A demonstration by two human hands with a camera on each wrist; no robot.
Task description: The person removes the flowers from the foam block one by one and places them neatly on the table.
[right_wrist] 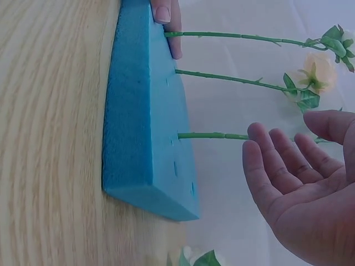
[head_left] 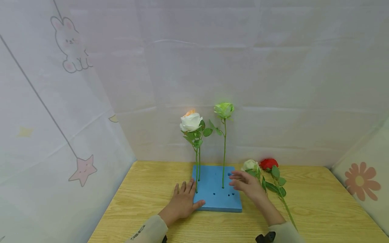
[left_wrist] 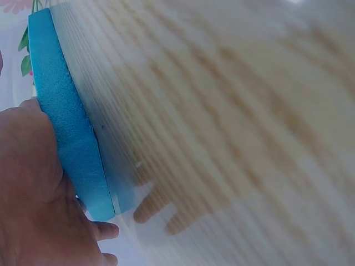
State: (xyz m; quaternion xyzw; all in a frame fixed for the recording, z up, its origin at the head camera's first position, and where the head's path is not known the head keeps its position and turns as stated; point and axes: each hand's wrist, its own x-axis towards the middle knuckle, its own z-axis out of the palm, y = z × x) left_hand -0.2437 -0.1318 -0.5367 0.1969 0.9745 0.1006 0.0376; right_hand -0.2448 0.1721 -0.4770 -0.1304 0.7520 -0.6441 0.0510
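Blue and pierced, a block (head_left: 212,180) is lying on the worktop (head_left: 146,189), carrying three upright roses (head_left: 191,123). The left hand (head_left: 182,202) is resting spread along its left edge; the right hand (head_left: 250,186), loosely bent, is hovering near the stem (head_left: 224,148) of the green rose (head_left: 224,110).

Both sleeves are a pale greyish cream and reach down near the wrists. The left sleeve (head_left: 153,227) has some dark print (head_left: 138,233) running along it, way too small to read. There's a chunky black gadget (head_left: 265,237) by the right cuff (head_left: 284,231). All 2 hands, left hand (head_left: 181,203) and right hand (head_left: 250,187), are bare.
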